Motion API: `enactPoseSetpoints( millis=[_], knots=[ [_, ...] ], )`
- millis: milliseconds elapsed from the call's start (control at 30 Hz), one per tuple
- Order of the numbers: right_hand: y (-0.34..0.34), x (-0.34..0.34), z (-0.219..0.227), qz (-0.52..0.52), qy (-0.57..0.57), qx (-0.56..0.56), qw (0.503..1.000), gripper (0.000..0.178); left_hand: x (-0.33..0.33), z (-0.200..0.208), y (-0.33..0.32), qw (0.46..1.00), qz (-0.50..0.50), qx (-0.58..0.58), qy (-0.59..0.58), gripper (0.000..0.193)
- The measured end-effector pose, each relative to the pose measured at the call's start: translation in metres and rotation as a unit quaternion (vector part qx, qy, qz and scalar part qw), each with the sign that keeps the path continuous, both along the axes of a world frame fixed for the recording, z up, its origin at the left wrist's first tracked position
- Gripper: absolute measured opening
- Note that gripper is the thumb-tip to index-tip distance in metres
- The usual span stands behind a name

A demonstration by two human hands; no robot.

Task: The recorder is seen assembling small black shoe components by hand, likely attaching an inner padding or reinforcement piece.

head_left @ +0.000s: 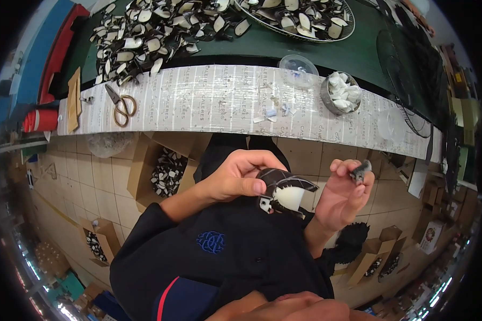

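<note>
My left hand (pixel 245 174) is closed round a black shoe upper (pixel 278 178) with thin pale lines on it and a smooth cream-white curved piece inside. Its thumb presses on the near side, above my dark shirt. To the right, my right hand (pixel 345 190) is raised with the palm partly turned up. Between its fingertips it pinches a small dark grey wad (pixel 360 171), which looks like a bit of cloth or fluff. The two hands are apart, and the wad does not touch the upper.
Scissors (pixel 120 107) lie on the paper-covered bench edge (pixel 214 101). A tin of white crumpled pieces (pixel 341 93) and a clear plastic lid (pixel 298 71) stand right. Behind are a heap of black-and-white parts (pixel 160 32) and a filled wire basket (pixel 300 18). A cardboard box (pixel 140 174) stands below left.
</note>
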State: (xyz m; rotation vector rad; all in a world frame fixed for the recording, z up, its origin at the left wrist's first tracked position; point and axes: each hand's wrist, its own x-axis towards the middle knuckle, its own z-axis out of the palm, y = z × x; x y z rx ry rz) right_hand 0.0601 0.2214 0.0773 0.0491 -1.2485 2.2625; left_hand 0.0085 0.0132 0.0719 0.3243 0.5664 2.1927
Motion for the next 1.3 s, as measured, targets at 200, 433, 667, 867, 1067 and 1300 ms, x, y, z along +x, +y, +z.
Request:
enactPoseSetpoints(
  millis=[200,433,667,867,1067,1300],
  knots=[
    [-0.009,-0.001,0.011,0.004,0.026,0.042,0.999,0.027,0.002,0.003,0.002,0.999,-0.032,0.022,0.014,0.043],
    [-0.015,0.002,0.012,-0.007,0.051,0.078,0.996,0.029,0.003,0.003,0.001,0.999,-0.037,0.027,0.022,0.044],
    [-0.021,0.004,0.018,0.009,0.053,0.085,0.995,0.029,0.001,0.0,0.002,0.996,-0.04,0.055,0.058,0.042],
    [-0.024,0.002,0.02,0.052,0.05,0.038,0.997,0.026,0.003,0.004,0.003,0.997,-0.037,0.048,0.053,0.046],
    [-0.032,-0.002,0.019,0.131,0.037,0.001,0.991,0.026,0.003,-0.002,-0.002,0.992,-0.083,0.094,0.007,0.047],
    [-0.035,-0.006,0.022,0.185,0.039,-0.043,0.981,0.028,0.0,-0.006,-0.003,0.981,-0.13,0.139,-0.033,0.049]
  ],
)
